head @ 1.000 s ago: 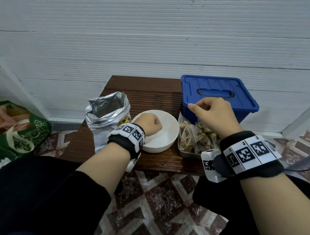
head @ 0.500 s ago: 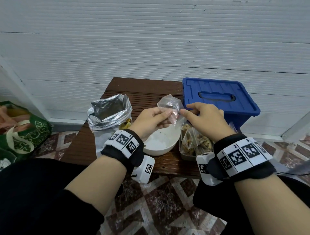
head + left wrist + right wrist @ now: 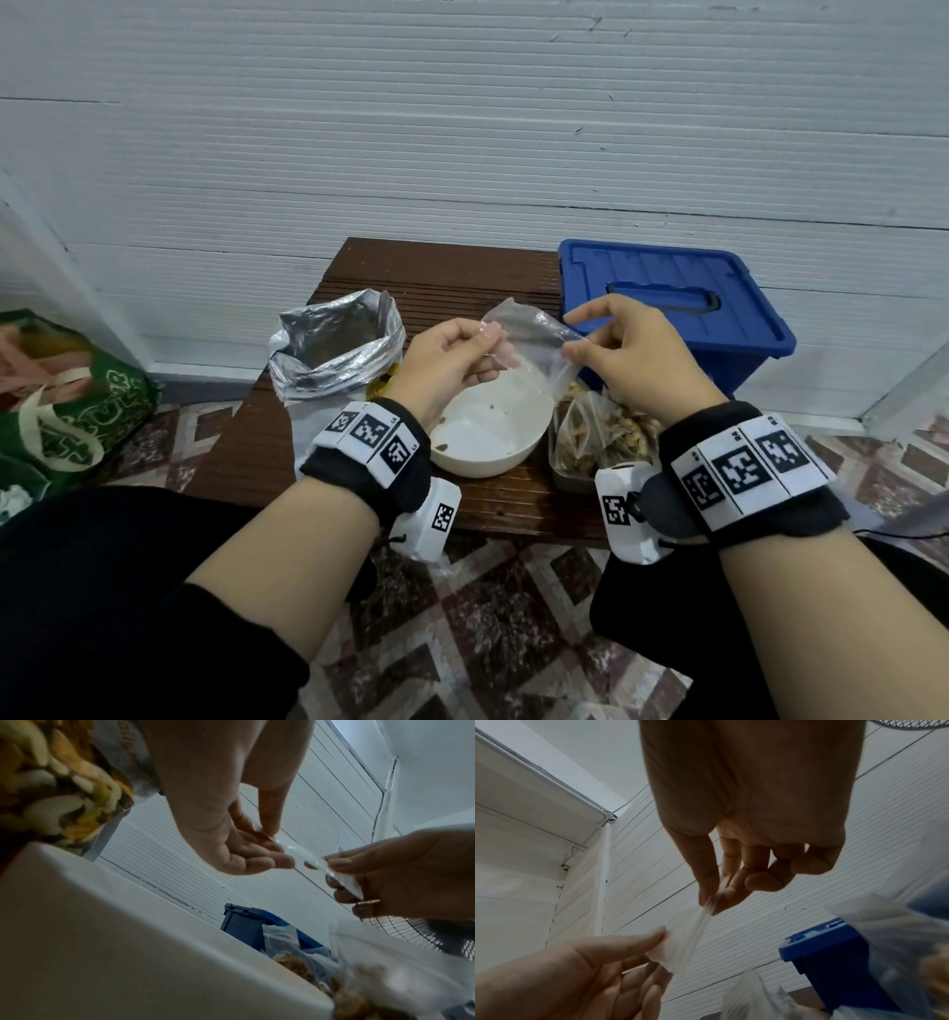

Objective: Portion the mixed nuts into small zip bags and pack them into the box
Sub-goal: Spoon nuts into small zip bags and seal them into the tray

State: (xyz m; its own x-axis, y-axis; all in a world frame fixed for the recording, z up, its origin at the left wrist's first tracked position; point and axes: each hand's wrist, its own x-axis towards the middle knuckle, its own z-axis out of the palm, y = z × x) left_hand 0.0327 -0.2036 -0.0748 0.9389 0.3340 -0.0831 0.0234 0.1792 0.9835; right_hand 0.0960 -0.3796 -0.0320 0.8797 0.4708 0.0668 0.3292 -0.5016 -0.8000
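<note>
Hands (image 3: 452, 360) (image 3: 642, 354) pinch clear zip bag (image 3: 534, 334) above nearly bare bowl (image 3: 488, 437).

I see a dark slatted wooden table (image 3: 452, 277) against the white wall. On it from left to right stand an open foil bag (image 3: 334, 354), a white bowl (image 3: 493, 437), a small tray (image 3: 575, 475) of filled zip bags (image 3: 611, 431), and a lidded blue box (image 3: 667, 303) at the back right.
</note>
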